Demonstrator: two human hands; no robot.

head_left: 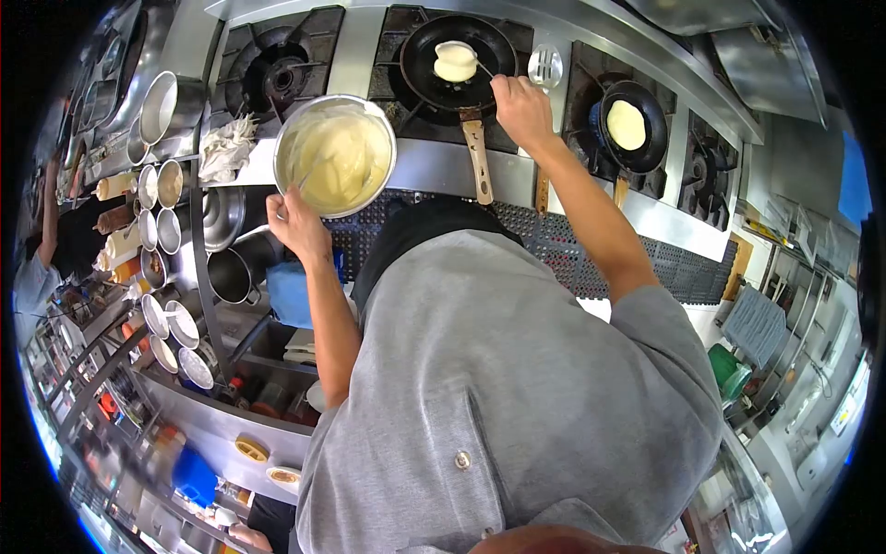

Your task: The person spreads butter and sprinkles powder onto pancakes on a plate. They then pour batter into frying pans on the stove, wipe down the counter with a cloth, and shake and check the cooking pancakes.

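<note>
My left hand (pixel 300 224) is closed at the near-left rim of a metal mixing bowl (pixel 389 138) of pale yellow batter (pixel 346 157). A thin utensil handle (pixel 318 166) lies in the batter close to my thumb; its far end is hidden. My right hand (pixel 526 111) grips the thin handle of a ladle (pixel 484 69), whose head is over the black frying pan (pixel 425 88). Pale batter (pixel 455 65) shows at the ladle head, in the middle of that pan. The pan's long handle (pixel 476 162) points toward me, untouched.
A smaller pan (pixel 654 152) with a round pale pancake (pixel 626 125) sits on the right burner. A slotted spoon (pixel 545 66) lies between burners. To the left are a crumpled cloth (pixel 228 148), several metal containers (pixel 169 231) and a dark pot (pixel 233 277). A person (pixel 69 240) stands far left.
</note>
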